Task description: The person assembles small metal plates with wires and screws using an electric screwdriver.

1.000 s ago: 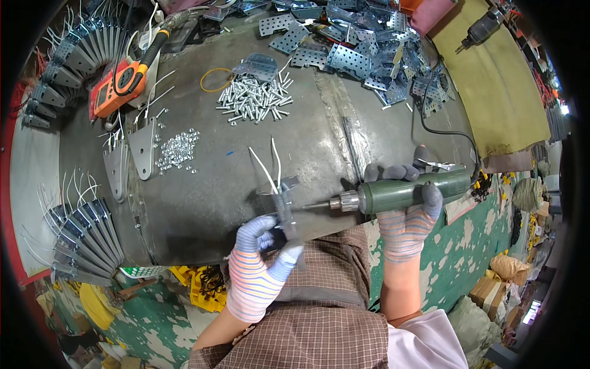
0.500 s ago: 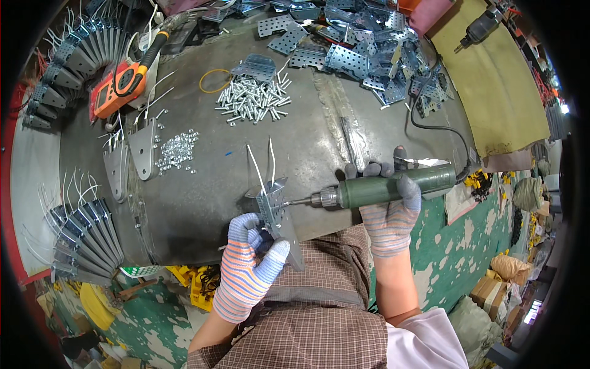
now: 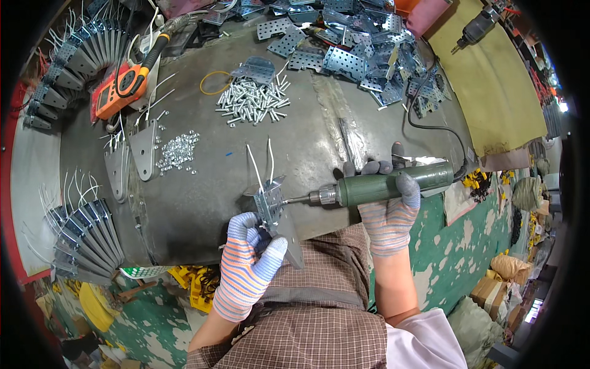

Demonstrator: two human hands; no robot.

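Right grip [image 3: 388,226] around green screwdriver [image 3: 376,189], meter screen [image 3: 104,98] illegible

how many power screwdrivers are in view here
2: a green one in the right hand, and a dark one at the upper right, in front of the yellowish sheet. Others may be hidden among the clutter.

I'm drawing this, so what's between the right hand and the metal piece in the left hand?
In the head view, the front of the green driver: silver chuck, then thin bit, running from the right hand toward the metal piece.
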